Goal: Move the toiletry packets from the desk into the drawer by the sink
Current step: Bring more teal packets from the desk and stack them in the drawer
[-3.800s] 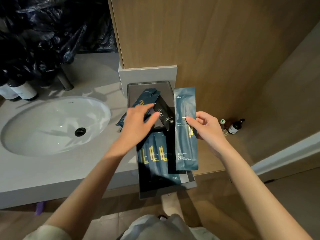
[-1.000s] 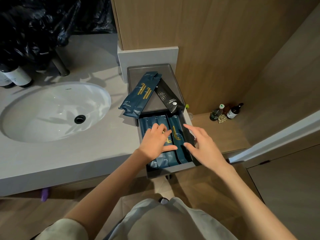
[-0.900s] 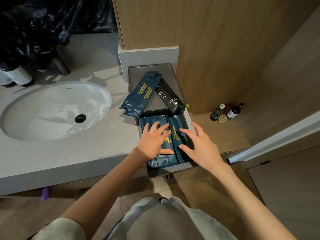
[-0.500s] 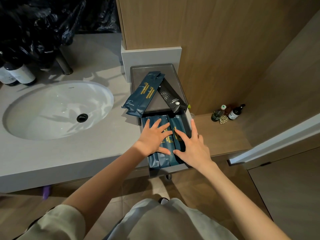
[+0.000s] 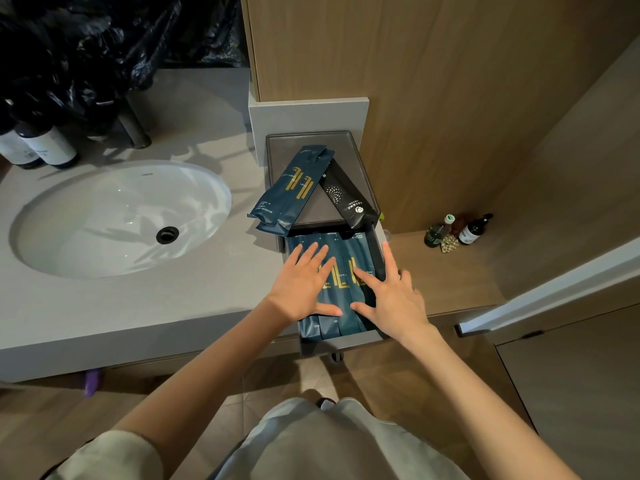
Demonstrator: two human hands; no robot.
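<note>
The fingers (image 5: 313, 252) of the left hand (image 5: 302, 284) are spread flat and released, pressing on the row of dark blue packets (image 5: 341, 268) that lie side by side in the open drawer (image 5: 343, 342). The right hand (image 5: 393, 299) is also flat and open, with nothing grasped; its fingers rest on the right side of the same row, and one finger reaches up along the right wall of the drawer. The two thumbs point toward each other and are near, but they do not touch. Behind the hands, a grey tray (image 5: 311, 140) covers the back part of the drawer. On it lie two more blue packets (image 5: 292, 190), tilted, with their lower ends hanging over the tray's left edge above the worktop (image 5: 138, 306). A black packet (image 5: 346, 199) lies beside them, tilted the other way, so that the tops meet. To the left in the worktop is the white sink (image 5: 117, 216), and dark bottles (image 5: 38, 148) stand at its far left corner. On the low wooden ledge to the right stand small bottles (image 5: 457, 230).
</note>
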